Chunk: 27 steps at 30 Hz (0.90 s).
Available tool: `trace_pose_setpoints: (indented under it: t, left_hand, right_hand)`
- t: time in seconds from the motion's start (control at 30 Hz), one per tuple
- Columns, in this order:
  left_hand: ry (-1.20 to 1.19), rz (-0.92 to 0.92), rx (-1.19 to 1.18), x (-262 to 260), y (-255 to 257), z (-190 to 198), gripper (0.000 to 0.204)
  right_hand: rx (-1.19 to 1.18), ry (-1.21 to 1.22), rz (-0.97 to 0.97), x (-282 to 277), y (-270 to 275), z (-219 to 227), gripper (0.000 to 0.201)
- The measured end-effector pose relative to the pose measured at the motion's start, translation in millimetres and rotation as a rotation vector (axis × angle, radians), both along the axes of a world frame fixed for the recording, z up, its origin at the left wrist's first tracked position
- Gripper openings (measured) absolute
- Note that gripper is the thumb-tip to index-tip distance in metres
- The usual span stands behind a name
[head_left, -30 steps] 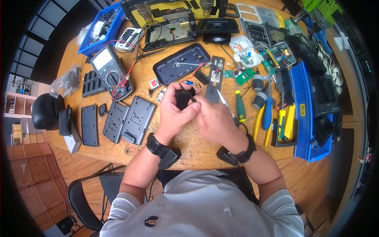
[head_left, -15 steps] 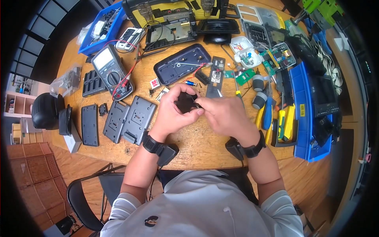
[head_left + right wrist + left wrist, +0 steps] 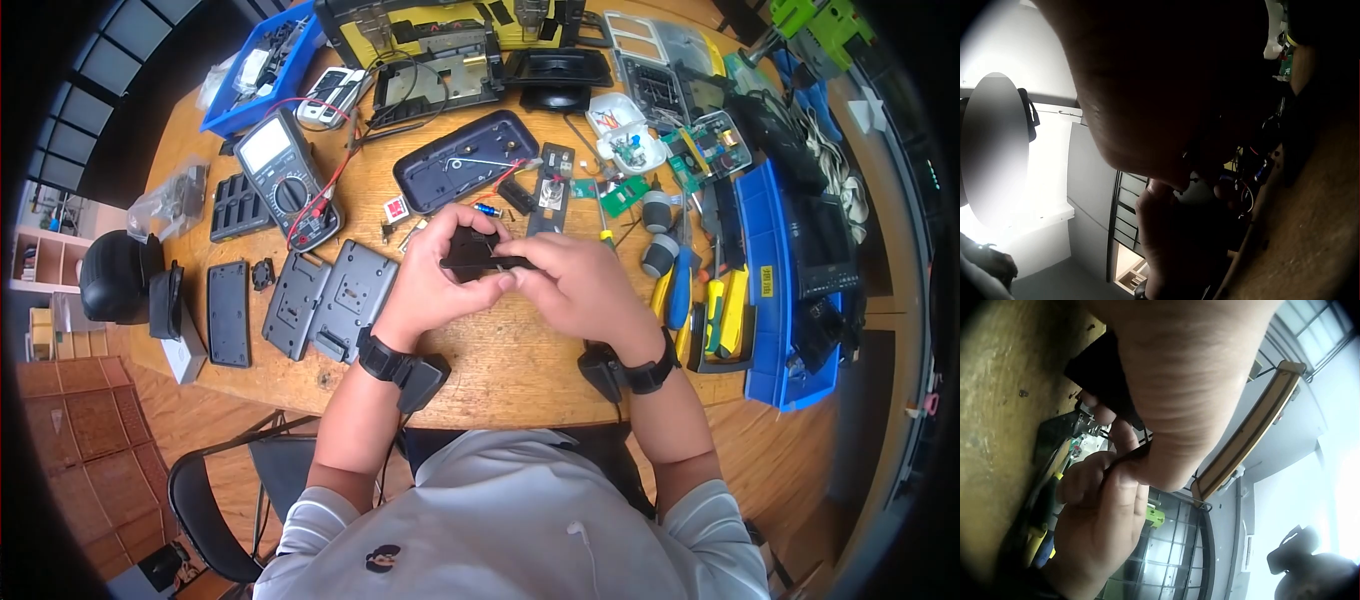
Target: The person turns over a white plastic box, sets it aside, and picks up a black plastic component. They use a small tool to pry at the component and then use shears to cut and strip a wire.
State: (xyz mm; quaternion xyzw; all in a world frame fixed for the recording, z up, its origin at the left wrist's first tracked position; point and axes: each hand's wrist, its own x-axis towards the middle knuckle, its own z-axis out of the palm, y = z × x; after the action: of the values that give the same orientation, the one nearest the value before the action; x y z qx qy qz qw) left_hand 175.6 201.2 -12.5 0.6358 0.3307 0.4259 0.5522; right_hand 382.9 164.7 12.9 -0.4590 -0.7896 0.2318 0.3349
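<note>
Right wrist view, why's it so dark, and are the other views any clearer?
Right wrist view: right hand is a backlit silhouette against blown-out glare. Left wrist view: left hand is close and blurred, window overexposed. Head view: evenly lit and sharp, with fisheye bending the table and dark corners.

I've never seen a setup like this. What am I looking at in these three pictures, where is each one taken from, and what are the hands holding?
No machine here: a person works at a wooden table. The wide picture comes from a head-worn camera; the two dim close-ups come from cameras strapped to each wrist. The left hand and right hand together hold a small black part, fingers curled round it. Around them lie a multimeter, grey plates, pliers and blue bins.
</note>
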Motion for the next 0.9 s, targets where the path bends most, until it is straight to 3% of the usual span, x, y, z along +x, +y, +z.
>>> trace_pose_setpoints:
  t: [0.17,0.27,0.37,0.9]
  left_hand:
    - [-0.061,-0.032,0.033,-1,0,1,0.047]
    - [-0.105,-0.049,-0.071,-2,-1,4,0.053]
    - [-0.188,-0.039,-0.116,-1,-2,5,0.052]
    - [-0.395,0.024,-0.138,5,-8,-6,0.047]
  right_hand:
    - [-0.235,0.274,0.023,0,4,-9,0.021]
    - [-0.273,0.266,0.02,-1,2,-3,0.021]
    - [-0.126,0.221,0.0,-5,1,-2,0.021]
    - [-0.027,0.261,-0.005,-11,-1,-1,0.019]
